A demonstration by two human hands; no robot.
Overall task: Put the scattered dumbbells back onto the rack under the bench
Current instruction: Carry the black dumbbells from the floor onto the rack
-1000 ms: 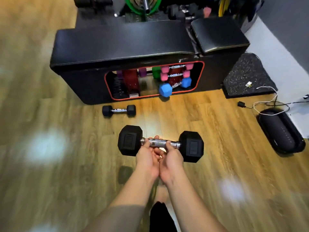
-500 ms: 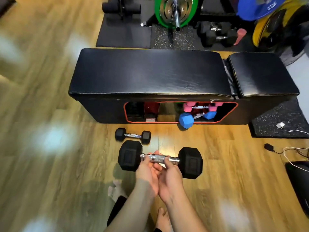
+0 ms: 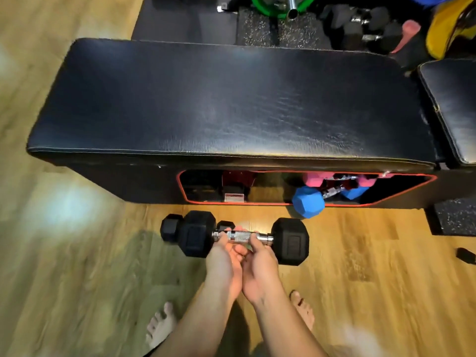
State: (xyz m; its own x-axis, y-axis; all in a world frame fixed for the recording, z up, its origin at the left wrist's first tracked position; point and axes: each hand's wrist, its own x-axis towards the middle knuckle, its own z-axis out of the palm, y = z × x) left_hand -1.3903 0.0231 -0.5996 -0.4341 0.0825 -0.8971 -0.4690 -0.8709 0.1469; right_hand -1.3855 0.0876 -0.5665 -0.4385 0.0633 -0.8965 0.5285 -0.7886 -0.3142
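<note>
Both hands grip the chrome handle of a large black hex dumbbell (image 3: 290, 240), held level above the wood floor just in front of the bench. My left hand (image 3: 223, 256) wraps the handle's left part, my right hand (image 3: 260, 261) its right part. A small black dumbbell (image 3: 170, 229) lies on the floor behind it, mostly hidden by the big one's left head. The black padded bench (image 3: 219, 104) has a red-rimmed opening (image 3: 270, 203) below, with the rack inside holding pink and blue dumbbells; one blue head (image 3: 308, 202) sticks out of the opening.
A second black pad (image 3: 453, 109) adjoins the bench on the right. Behind the bench lie rubber mats, a green weight plate (image 3: 283, 6) on a bar and more black dumbbells (image 3: 365, 27). A speckled mat (image 3: 453, 217) sits at right. My bare feet stand below.
I have stepped closer to the bench with the large dumbbell still in both hands. The bench now fills the view and the small dumbbell has slipped behind the big one.
</note>
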